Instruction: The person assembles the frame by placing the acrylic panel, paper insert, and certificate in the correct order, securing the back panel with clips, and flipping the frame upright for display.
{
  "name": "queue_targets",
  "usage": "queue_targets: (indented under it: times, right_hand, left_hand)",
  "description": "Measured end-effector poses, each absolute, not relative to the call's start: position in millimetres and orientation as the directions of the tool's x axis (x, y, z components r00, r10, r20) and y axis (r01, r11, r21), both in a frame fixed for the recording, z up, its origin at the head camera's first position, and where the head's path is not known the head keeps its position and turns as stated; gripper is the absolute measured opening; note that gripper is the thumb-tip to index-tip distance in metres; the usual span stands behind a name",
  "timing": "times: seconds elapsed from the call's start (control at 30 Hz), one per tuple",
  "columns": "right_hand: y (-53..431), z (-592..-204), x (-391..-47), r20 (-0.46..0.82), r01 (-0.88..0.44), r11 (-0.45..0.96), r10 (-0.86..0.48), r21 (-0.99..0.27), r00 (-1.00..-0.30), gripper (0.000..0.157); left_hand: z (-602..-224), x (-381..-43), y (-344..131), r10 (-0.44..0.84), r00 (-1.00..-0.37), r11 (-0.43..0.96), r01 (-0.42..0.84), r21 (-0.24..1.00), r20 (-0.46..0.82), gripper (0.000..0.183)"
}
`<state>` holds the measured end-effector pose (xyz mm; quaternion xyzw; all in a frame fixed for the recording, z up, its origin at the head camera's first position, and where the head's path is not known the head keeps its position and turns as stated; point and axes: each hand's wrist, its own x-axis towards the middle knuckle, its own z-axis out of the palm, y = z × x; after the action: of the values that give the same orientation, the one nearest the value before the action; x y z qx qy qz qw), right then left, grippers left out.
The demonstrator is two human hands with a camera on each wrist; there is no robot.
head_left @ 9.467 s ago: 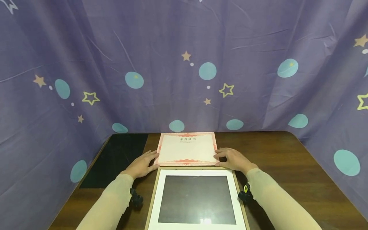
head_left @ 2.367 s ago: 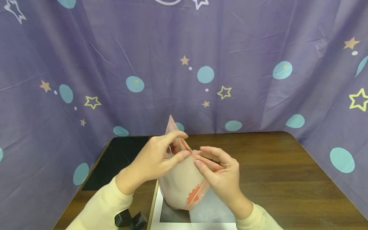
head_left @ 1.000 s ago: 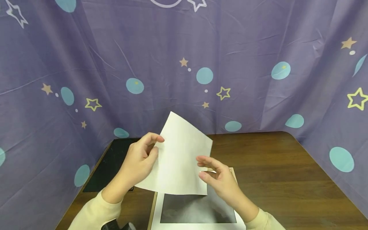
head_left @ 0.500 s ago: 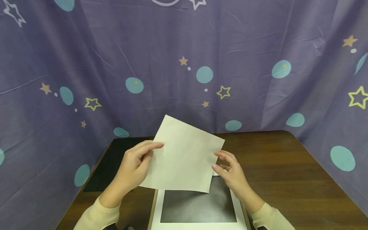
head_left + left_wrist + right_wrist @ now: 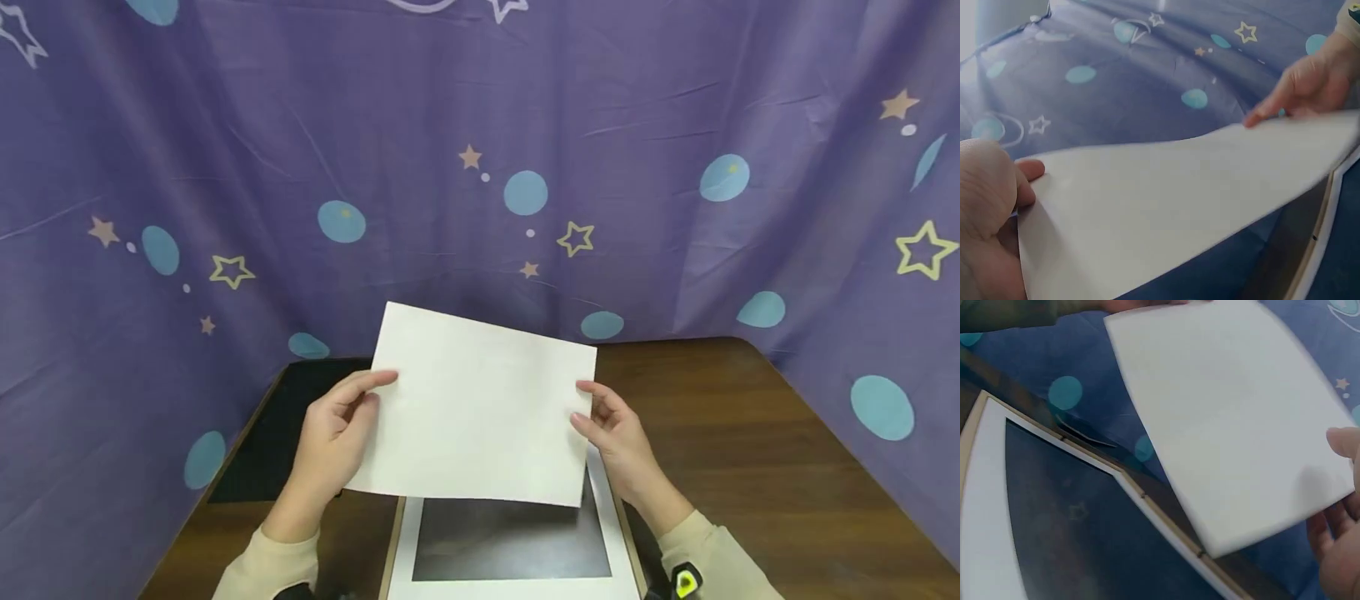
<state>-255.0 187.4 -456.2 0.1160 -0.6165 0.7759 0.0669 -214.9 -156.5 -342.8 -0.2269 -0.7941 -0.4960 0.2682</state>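
A certificate sheet (image 5: pixel 480 408) is held up, slightly tilted, its plain white back toward me and its printed side hidden. My left hand (image 5: pixel 330 437) pinches its left edge, and my right hand (image 5: pixel 618 437) pinches the right edge. In the right wrist view the thumb (image 5: pixel 1342 441) lies on the white face with fingers behind the sheet. Below and partly covered by the paper, a picture frame (image 5: pixel 630 550) lies on the table, with a white border around a dark glossy middle (image 5: pixel 510 546).
A dark flat panel (image 5: pixel 258 442) lies at the table's left back. The brown wooden table (image 5: pixel 750 467) extends to the right. Behind it hangs a purple curtain (image 5: pixel 420 125) with stars and blue dots.
The certificate lay printed side up behind the frame, then was lifted, bent and turned over. Lately it has levelled and spread wider as the hands moved apart; the right hand now pinches its edge.
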Motion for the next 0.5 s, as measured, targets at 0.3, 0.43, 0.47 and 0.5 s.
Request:
queue_targets:
  times: [0.3, 0.43, 0.47, 0.5]
  right_hand:
    - [215, -445, -249, 0.290, -0.285, -0.055, -0.111, -0.957, -0.951, 0.052]
    - [230, -450, -246, 0.247, -0.258, 0.070, -0.134, -0.964, -0.960, 0.052]
    - [233, -452, -245, 0.234, -0.249, 0.101, -0.142, -0.963, -0.962, 0.052]
    - [237, -455, -243, 0.219, -0.240, 0.133, -0.157, -0.962, -0.963, 0.052]
  left_hand:
    - [-371, -214, -165, 0.094, -0.893, 0.383, 0.440, 0.812, 0.439, 0.031]
    - [-387, -213, -166, 0.159, -0.929, 0.401, 0.371, 0.838, 0.335, 0.035]
    - [-392, -212, -165, 0.171, -0.936, 0.411, 0.352, 0.841, 0.308, 0.036]
    - [-397, -211, -165, 0.179, -0.943, 0.429, 0.332, 0.840, 0.281, 0.037]
